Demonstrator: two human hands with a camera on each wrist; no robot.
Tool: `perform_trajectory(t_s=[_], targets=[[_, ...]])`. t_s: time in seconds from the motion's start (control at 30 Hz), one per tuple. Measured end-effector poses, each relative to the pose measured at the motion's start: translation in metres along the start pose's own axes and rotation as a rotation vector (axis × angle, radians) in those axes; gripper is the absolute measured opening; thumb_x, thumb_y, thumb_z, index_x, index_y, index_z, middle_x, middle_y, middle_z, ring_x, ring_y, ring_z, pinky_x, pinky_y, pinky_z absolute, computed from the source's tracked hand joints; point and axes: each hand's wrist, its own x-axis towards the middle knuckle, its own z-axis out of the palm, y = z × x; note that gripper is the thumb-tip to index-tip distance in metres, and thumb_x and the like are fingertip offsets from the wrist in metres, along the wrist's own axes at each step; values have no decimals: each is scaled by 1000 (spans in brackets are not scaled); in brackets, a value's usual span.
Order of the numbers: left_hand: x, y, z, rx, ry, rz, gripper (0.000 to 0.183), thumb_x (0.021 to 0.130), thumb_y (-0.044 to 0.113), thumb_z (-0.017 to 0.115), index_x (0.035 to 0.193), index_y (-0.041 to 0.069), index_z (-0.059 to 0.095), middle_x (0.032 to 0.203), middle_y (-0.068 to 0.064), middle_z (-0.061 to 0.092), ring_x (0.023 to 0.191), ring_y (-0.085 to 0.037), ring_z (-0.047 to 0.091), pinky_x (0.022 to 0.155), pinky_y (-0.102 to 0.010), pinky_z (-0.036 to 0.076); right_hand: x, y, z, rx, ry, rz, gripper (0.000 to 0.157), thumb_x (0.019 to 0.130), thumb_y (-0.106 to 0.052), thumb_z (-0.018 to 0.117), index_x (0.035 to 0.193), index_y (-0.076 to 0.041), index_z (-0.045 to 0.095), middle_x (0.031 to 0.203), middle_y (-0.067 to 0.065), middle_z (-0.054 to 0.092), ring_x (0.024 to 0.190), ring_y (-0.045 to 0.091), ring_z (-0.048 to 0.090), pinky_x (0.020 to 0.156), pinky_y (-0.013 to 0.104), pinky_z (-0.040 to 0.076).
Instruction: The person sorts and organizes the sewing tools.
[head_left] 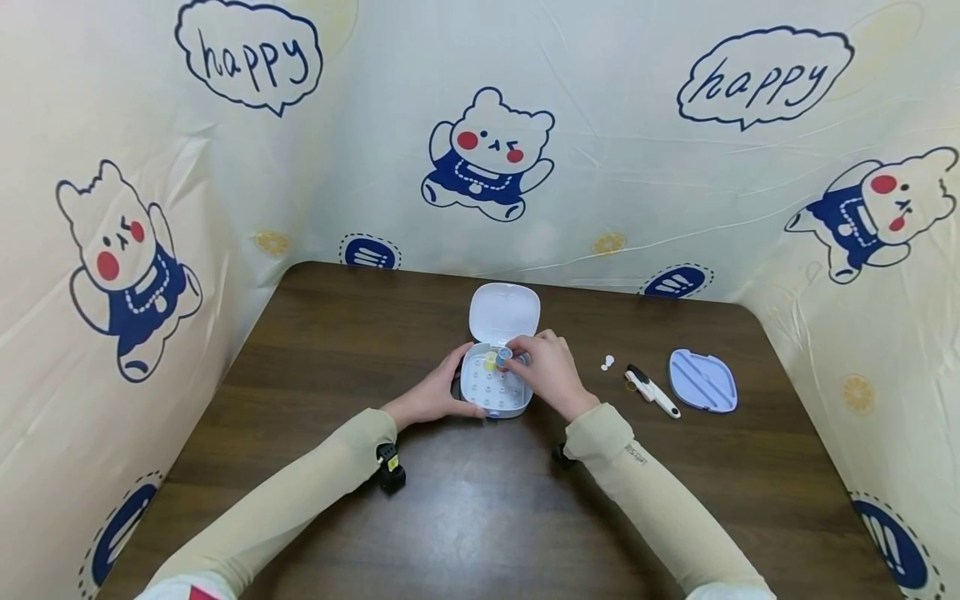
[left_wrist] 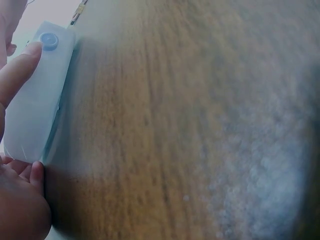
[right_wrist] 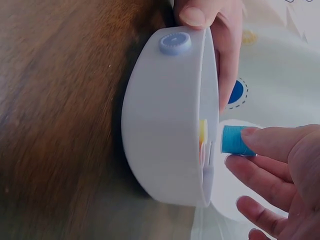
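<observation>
A white sewing box [right_wrist: 160,115] stands on the table with its lid [head_left: 504,312] raised at the back. Rows of small pegs show on its inner floor. My left hand [head_left: 431,395] grips the box from the left, thumb at the front wall near the round blue button [right_wrist: 175,43] and fingers around the side. Between thumb and fingertips, my right hand [head_left: 553,372] pinches a spool of blue thread [right_wrist: 234,140], held just above the open top. Inside the box, a yellow thread spool [head_left: 491,361] stands toward the back, beside the blue one in the head view.
To the right on the brown wooden table [head_left: 330,350] lie small white pieces [head_left: 608,362], a black-and-white hand tool [head_left: 654,392] and a light blue divided tray [head_left: 702,382]. A printed cloth [head_left: 615,192] surrounds the table's back and sides.
</observation>
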Motion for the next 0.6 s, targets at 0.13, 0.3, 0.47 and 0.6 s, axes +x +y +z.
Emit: perform_trajectory(t_s=[0.13, 0.3, 0.47, 0.6], targets=[[0, 1, 0, 3, 1, 10, 120, 81, 32, 92, 166, 9, 11, 168, -16, 23, 150, -31, 34, 122, -48, 29, 4, -4, 2, -9, -5, -11, 20, 94, -25, 80, 110, -13, 80, 100, 0, 79, 99, 26, 57, 93, 46, 42], [0, 1, 0, -13, 1, 16, 120, 81, 29, 93, 166, 9, 11, 168, -16, 24, 150, -31, 35, 122, -48, 29, 8, -10, 4, 0, -22, -9, 21, 94, -23, 80, 111, -12, 79, 100, 1, 79, 97, 25, 56, 93, 46, 41], [0, 0, 0, -24, 10, 38, 119, 81, 26, 93, 166, 6, 12, 167, -17, 24, 150, -32, 35, 122, -49, 29, 14, -15, 8, -11, -21, -25, 20, 94, -22, 79, 111, -13, 79, 101, 0, 79, 96, 25, 57, 92, 45, 42], [-1, 0, 1, -27, 19, 51, 118, 80, 25, 93, 165, 5, 13, 167, -18, 25, 148, -33, 37, 121, -49, 30, 18, -18, 11, -29, -13, -47, 20, 93, -23, 80, 110, -13, 80, 100, -1, 80, 95, 25, 59, 91, 45, 43]])
